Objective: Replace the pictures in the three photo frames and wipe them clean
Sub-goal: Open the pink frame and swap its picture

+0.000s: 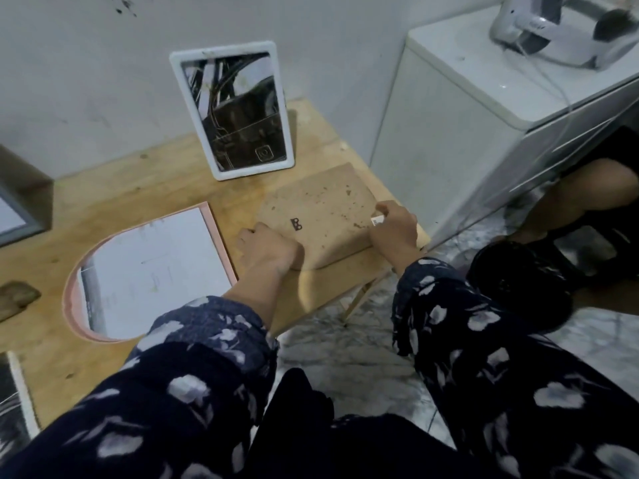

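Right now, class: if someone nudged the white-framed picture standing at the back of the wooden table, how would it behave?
The white-framed picture stands upright and leans slightly back, so it would probably tip easily. Its front reflects like glass, so it may be fragile.

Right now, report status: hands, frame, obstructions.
Both hands on brown backing board: left hand near edge, right hand pinching white tab. Pink frame flat beside. Nothing blocking.
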{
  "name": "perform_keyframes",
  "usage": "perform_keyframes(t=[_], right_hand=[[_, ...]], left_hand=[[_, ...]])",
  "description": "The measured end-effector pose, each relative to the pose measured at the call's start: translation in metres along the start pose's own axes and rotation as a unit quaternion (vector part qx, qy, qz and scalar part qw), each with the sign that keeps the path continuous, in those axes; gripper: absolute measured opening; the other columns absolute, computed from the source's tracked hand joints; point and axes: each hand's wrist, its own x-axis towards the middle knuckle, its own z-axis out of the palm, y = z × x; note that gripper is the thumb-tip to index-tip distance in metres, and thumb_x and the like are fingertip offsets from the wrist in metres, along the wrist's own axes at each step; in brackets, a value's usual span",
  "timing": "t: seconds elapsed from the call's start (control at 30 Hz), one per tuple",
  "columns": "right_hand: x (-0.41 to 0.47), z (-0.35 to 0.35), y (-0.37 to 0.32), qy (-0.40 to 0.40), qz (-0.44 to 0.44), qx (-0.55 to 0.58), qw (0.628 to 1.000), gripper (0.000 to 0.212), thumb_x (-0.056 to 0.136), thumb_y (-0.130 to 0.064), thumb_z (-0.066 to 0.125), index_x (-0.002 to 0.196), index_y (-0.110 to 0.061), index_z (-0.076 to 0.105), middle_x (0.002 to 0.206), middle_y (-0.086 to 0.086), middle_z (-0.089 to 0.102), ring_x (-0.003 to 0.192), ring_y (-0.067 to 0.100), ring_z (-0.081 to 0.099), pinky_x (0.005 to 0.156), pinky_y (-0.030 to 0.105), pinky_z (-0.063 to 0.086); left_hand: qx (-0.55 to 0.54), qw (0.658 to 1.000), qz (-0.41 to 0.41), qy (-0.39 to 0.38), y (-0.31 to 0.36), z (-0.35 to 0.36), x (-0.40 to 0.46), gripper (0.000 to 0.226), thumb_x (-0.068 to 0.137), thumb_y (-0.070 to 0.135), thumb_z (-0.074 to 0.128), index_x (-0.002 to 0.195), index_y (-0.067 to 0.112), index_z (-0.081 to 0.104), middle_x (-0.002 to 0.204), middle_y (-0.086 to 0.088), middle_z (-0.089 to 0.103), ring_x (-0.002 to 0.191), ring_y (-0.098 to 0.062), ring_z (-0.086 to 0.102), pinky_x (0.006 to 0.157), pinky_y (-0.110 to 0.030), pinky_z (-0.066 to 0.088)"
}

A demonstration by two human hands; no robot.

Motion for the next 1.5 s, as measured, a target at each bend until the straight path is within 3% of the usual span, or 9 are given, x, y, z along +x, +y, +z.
perform_keyframes(t=[0.13,0.27,0.4,0.57,0.77,1.0,1.17,1.3,1.5], right_hand=[[0.007,-0.005,-0.005,0.003,0.084,0.042,0.996,0.05,0.089,-0.01,0.048,0.138,-0.016,0.041,0.137,0.011,0.045,0.129,0.032,0.034,0.106,0.038,0.033],[0.004,-0.006,-0.018,-0.027,0.117,0.054,0.991,0.052,0.09,-0.008,0.044,0.142,-0.013,0.04,0.143,0.013,0.041,0.134,0.034,0.033,0.112,0.041,0.031],[-0.008,0.003,-0.044,-0.05,0.084,0.067,0.993,0.045,0.081,-0.009,0.043,0.121,-0.018,0.059,0.124,0.014,0.057,0.114,0.038,0.051,0.1,0.047,0.045],[-0.03,0.034,-0.078,-0.105,0.034,0.107,0.988,0.044,0.081,-0.015,0.041,0.121,-0.024,0.058,0.121,0.009,0.058,0.102,0.034,0.059,0.089,0.045,0.054],[-0.084,0.072,-0.138,-0.161,-0.06,0.081,0.982,0.04,0.089,0.005,0.046,0.126,-0.007,0.057,0.117,0.011,0.061,0.099,0.026,0.057,0.077,0.021,0.042],[-0.119,0.108,-0.168,-0.191,-0.133,0.035,0.972,0.04,0.088,0.003,0.053,0.127,-0.008,0.056,0.12,0.009,0.063,0.106,0.024,0.059,0.078,0.026,0.047],[-0.122,0.12,-0.164,-0.16,-0.154,0.007,0.975,0.046,0.083,0.009,0.051,0.125,-0.008,0.058,0.076,-0.006,0.049,0.082,0.018,0.052,0.062,0.025,0.045],[-0.12,0.126,-0.157,-0.142,-0.159,-0.004,0.977,0.046,0.081,0.012,0.048,0.122,-0.007,0.06,0.078,-0.003,0.05,0.075,0.017,0.053,0.067,0.031,0.048],[-0.12,0.136,-0.149,-0.157,-0.179,-0.045,0.97,0.033,0.078,0.012,0.047,0.073,-0.021,0.05,0.075,0.002,0.05,0.073,0.019,0.05,0.055,0.02,0.038]], left_hand=[[-0.113,0.991,-0.067,0.032,0.001,-0.002,0.012,0.072,0.07,0.029,0.074,0.131,0.008,0.042,0.132,-0.017,0.047,0.12,-0.036,0.047,0.099,-0.042,0.045],[-0.098,0.991,-0.057,0.065,-0.011,-0.021,0.022,0.051,0.077,0.02,0.065,0.124,0.005,0.051,0.124,-0.018,0.055,0.113,-0.038,0.054,0.094,-0.043,0.049],[-0.076,0.989,-0.054,0.115,-0.028,-0.045,0.022,0.052,0.078,0.025,0.059,0.129,0.017,0.053,0.127,-0.015,0.05,0.116,-0.038,0.048,0.097,-0.042,0.044],[-0.156,0.976,-0.04,0.147,-0.075,-0.083,0.009,0.065,0.081,0.025,0.063,0.141,0.024,0.036,0.138,-0.012,0.028,0.126,-0.038,0.035,0.105,-0.041,0.033],[-0.176,0.964,-0.035,0.194,-0.16,-0.14,-0.008,0.073,0.077,0.025,0.073,0.142,0.021,0.039,0.139,-0.016,0.039,0.123,-0.034,0.045,0.107,-0.038,0.039],[-0.173,0.952,-0.032,0.249,-0.215,-0.167,-0.023,0.072,0.074,0.01,0.075,0.137,0.008,0.041,0.137,-0.016,0.039,0.123,-0.033,0.047,0.108,-0.035,0.036],[-0.163,0.953,0.019,0.255,-0.226,-0.158,-0.023,0.075,0.074,0.004,0.074,0.139,0.01,0.036,0.134,-0.014,0.031,0.126,-0.029,0.038,0.108,-0.028,0.03],[-0.149,0.957,0.018,0.249,-0.232,-0.148,-0.02,0.081,0.076,0.003,0.074,0.143,0.009,0.029,0.138,-0.012,0.027,0.13,-0.027,0.034,0.109,-0.026,0.027],[-0.12,0.966,0.008,0.23,-0.233,-0.144,-0.017,0.077,0.08,0.005,0.071,0.144,0.01,0.029,0.141,-0.014,0.026,0.132,-0.03,0.033,0.109,-0.032,0.031]])
